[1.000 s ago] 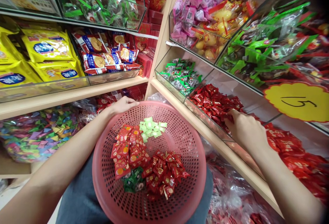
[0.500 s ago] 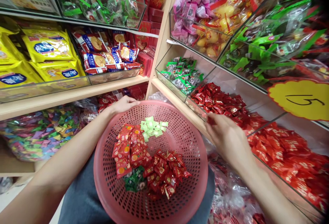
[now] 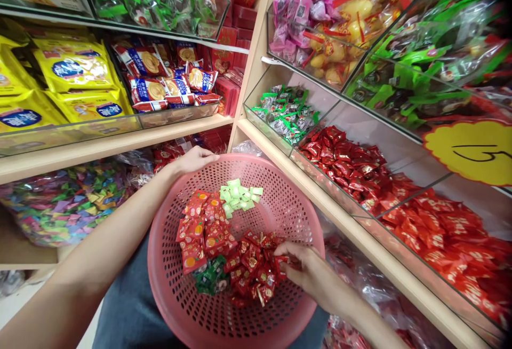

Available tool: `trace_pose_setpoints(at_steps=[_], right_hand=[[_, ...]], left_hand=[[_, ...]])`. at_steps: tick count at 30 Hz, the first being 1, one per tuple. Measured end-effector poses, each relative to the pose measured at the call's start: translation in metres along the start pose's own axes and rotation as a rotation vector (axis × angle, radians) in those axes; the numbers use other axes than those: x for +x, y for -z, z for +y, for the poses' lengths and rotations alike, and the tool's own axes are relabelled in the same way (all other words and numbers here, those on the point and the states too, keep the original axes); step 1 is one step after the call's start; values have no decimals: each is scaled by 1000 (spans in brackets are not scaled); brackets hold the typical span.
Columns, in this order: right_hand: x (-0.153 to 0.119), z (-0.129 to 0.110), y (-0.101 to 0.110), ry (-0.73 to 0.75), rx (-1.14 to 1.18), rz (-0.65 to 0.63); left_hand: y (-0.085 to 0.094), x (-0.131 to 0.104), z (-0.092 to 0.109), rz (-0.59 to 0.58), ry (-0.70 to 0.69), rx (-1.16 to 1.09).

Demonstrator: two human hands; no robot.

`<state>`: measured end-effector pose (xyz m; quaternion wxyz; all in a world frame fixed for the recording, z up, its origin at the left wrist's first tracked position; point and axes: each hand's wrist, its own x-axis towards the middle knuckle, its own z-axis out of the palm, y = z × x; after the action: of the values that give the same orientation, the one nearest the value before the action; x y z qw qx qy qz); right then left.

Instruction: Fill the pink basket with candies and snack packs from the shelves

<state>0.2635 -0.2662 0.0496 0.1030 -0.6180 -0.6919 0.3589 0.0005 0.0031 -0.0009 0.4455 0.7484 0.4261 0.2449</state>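
Observation:
A round pink plastic basket (image 3: 176, 306) with a perforated wall rests on my lap. My left hand (image 3: 196, 160) is closed on its far-left rim. Inside lie orange-dotted red packets (image 3: 206, 226), pale green small packets (image 3: 240, 197), dark green wrapped candies (image 3: 211, 275) and a heap of shiny red wrapped candies (image 3: 254, 271). Reaching in over the right rim, my right hand (image 3: 306, 271) has its curled fingers and thumb around a red wrapped candy at the right side of that heap. The fingers partly cover this candy.
To the right, clear bins hold dark red candies (image 3: 344, 159), brighter red packets (image 3: 444, 231) and green-silver candies (image 3: 286, 111). A yellow price tag (image 3: 472, 151) hangs from the upper shelf. At left are yellow packs (image 3: 76, 69) and a bag of multicoloured pieces (image 3: 76, 205).
My right hand has moved left and down from the dark red candy bin into the basket, to the red candy heap. My left hand stays on the rim.

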Motion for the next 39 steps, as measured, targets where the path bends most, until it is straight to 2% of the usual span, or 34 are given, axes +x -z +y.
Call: trace_pose_setpoints(at_steps=[4,10,19,24,26,28,31,33,35,36,39], right_hand=[[-2,6,0,-7,16,-5],[-2,17,-5,-21,60,-26],[-7,14,-17,15,-52,-54],[-10,8,-10,19,-58,-25],[-9,3,2,27,-76,-4],[-6,-2,22,47,-104,62],[0,-6,66,78,-195,297],[4,-6,96,68,-354,492],[8,-3,121,-25,-644,613],[10,-1,129,-105,-818,627],[17,4,141,-382,-1183,505]], left_hand=[[0,-1,3,3,-11,126],[-1,1,3,6,-23,143],[-1,-1,7,3,4,124],[-1,-1,5,3,6,98],[-1,-1,4,-1,2,87],[-1,0,3,-8,9,69],[0,-1,4,-6,7,49],[0,-2,5,-2,-6,42],[0,-3,7,1,-2,37],[0,-3,8,3,5,35],[1,-4,10,7,22,34]])
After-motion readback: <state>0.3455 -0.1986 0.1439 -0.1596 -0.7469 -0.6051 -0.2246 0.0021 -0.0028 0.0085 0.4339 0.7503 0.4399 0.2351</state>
